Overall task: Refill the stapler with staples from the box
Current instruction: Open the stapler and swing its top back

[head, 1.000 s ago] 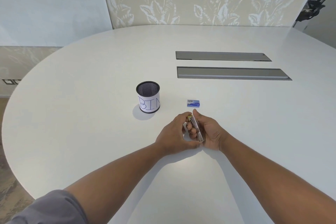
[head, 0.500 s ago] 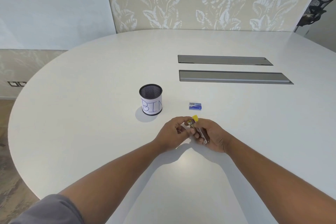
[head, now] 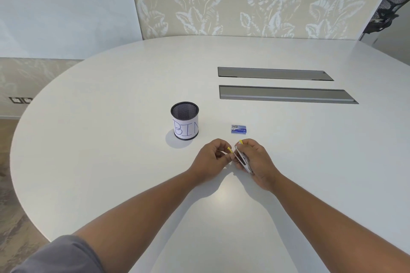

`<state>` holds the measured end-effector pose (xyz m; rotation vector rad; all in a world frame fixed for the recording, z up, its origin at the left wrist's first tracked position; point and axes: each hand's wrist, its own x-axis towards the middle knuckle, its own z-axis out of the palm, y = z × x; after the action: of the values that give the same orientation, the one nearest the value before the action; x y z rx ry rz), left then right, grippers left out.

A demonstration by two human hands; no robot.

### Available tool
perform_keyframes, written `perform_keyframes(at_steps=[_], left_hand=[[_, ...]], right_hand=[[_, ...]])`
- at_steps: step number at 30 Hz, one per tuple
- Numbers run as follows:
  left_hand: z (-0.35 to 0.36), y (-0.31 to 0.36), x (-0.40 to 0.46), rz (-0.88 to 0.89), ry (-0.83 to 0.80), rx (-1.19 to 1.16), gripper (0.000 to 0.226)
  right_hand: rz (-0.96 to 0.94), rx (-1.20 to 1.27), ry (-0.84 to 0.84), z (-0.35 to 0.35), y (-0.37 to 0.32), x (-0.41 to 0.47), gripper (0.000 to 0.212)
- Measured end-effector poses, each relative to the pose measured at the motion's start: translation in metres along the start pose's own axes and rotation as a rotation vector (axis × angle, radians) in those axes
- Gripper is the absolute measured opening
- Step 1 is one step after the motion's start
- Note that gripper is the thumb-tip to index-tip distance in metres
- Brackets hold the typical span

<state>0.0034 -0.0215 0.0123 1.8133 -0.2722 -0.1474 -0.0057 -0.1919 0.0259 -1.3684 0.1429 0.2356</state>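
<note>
There was one white table (head: 111, 139). On it stood one black mesh cup (head: 184, 120) with a paper label, and one small blue box (head: 238, 129) of staples lay on it as well. Two long grey panels (head: 286, 94) were set in the table top, one behind the other. Two hands were in view, one left hand (head: 213, 157) and one right hand (head: 258, 162), and between them was one silver stapler (head: 243, 159). Two small yellow parts (head: 230, 150) showed near its front end. One dark office chair (head: 386, 9) stood at the far right.
</note>
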Motion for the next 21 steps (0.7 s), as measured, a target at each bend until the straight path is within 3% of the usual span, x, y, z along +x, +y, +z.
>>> perform_keyframes(at_steps=[13,18,21], left_hand=[[0.003,0.007,0.006,-0.140,0.020,-0.289,0.011],[-0.001,0.017,0.006,-0.184,-0.059,-0.381,0.031],[-0.002,0.018,0.007,-0.193,-0.091,-0.363,0.030]], right_hand=[[-0.095,0.061,0.123,0.005,0.010,0.000,0.012],[-0.160,0.022,0.126,0.008,0.015,0.000,0.012],[-0.187,0.033,0.103,0.008,0.018,0.000,0.010]])
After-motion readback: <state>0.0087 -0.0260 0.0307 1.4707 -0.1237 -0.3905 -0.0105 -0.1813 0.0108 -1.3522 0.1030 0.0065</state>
